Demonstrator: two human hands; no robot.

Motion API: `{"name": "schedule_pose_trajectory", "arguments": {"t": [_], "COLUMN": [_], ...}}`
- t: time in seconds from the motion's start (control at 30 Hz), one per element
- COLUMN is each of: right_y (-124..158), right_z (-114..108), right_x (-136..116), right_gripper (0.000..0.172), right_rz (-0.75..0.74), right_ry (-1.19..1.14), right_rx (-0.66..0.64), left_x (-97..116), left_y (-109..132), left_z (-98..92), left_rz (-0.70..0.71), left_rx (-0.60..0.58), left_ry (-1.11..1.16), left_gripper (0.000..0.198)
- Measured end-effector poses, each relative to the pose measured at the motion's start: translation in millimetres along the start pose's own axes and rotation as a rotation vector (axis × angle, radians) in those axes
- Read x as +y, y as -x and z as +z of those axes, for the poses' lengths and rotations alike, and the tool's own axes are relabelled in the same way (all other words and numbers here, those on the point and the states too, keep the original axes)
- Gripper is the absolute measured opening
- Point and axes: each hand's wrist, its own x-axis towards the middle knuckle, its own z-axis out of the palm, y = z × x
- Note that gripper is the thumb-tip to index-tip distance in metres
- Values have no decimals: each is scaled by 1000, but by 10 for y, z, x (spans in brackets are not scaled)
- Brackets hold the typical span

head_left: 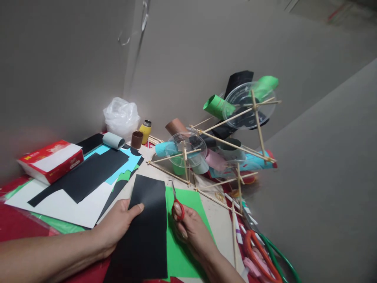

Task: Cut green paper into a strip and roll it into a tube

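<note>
My left hand [119, 222] grips the left edge of a sheet of black paper [150, 236], thumb on top and the other fingers hidden beneath. My right hand [191, 228] holds small red-handled scissors [180, 212] by their loops, the blade pointing away from me. The scissors are just right of the black paper, over a green sheet [191, 208] lying on the table. Whether the blades are parted is too small to tell.
Paper scraps [94, 173] and a red-and-white box [53, 159] lie at left. Behind stand a plastic bag [121, 116] and a yellow bottle [145, 133]. A stick frame [235, 145] with paper tubes and clear lids fills the right; large scissors [259, 251] lie at lower right.
</note>
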Motion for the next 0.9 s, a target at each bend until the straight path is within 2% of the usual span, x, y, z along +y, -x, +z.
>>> {"name": "schedule_pose_trajectory", "arguments": {"t": [0.07, 0.2, 0.33, 0.4, 0.53, 0.67, 0.8, 0.9], "right_y": [2, 51, 54, -10, -256, -494, -591, -597], "right_z": [-9, 34, 128, 173, 248, 308, 363, 401], "right_x": [11, 15, -20, -42, -68, -84, -113, -161], "right_gripper": [47, 45, 35, 30, 27, 28, 33, 27], "right_rz": [0, -54, -179, -233, -233, -160, -100, -72], "right_ry": [53, 334, 562, 626, 703, 779, 813, 802], "right_rx": [23, 13, 20, 53, 75, 3, -75, -132], "left_x": [74, 260, 398, 435, 470, 484, 487, 497], "left_y": [-36, -131, -195, -210, -227, -251, -283, -301], "left_z": [-33, -144, -266, -310, -351, -361, -373, -371], "left_rz": [70, 262, 375, 420, 454, 457, 477, 488], "left_rx": [26, 92, 161, 159, 132, 128, 122, 129], "left_ry": [1, -17, -10, -13, -16, -10, 10, 34], "left_gripper": [39, 32, 32, 34, 36, 36, 33, 29]}}
